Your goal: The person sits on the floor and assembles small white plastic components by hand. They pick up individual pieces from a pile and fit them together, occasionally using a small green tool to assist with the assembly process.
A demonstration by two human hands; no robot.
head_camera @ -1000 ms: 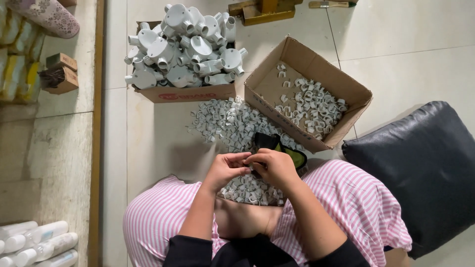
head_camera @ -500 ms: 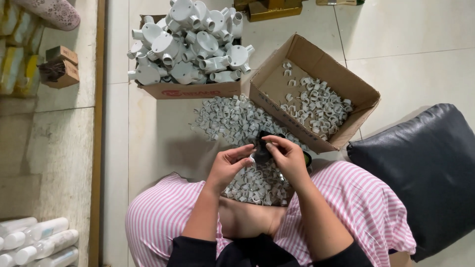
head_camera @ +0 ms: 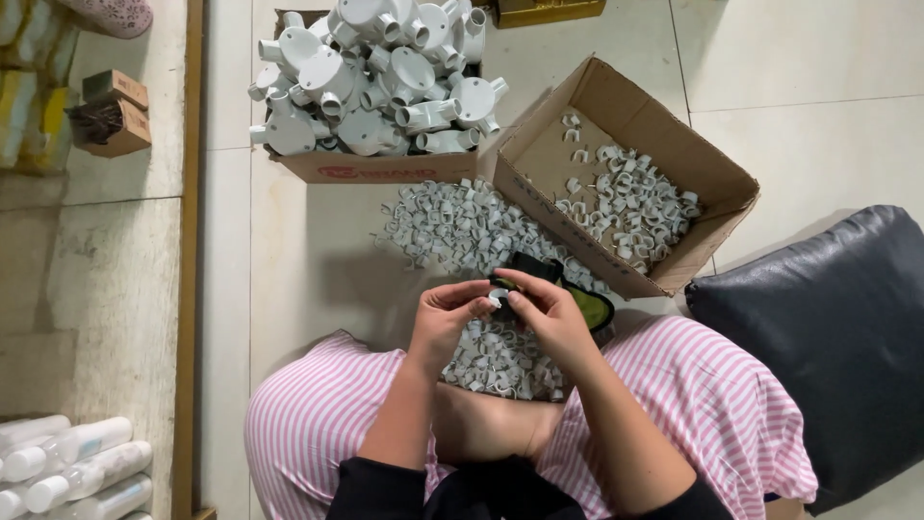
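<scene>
I read this as a home workshop for piecework: a tiled floor (head_camera: 818, 58) strewn with small white plastic clips (head_camera: 462, 226), beside brown cardboard boxes (head_camera: 626, 183) of white plastic conduit junction fittings (head_camera: 375, 77).

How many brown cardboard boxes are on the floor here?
3, perhaps more out of view: brown cardboard box of white fittings top centre, brown open box of clips right, small brown box far left.

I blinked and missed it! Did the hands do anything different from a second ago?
Only a little. The left hand and right hand rose slightly from the lap toward the pile of white clips, fingertips still pinched together over one small white piece. Nothing was picked up or dropped that shows. The open cardboard box, the box of round white fittings and the black cushion stayed put.
</scene>
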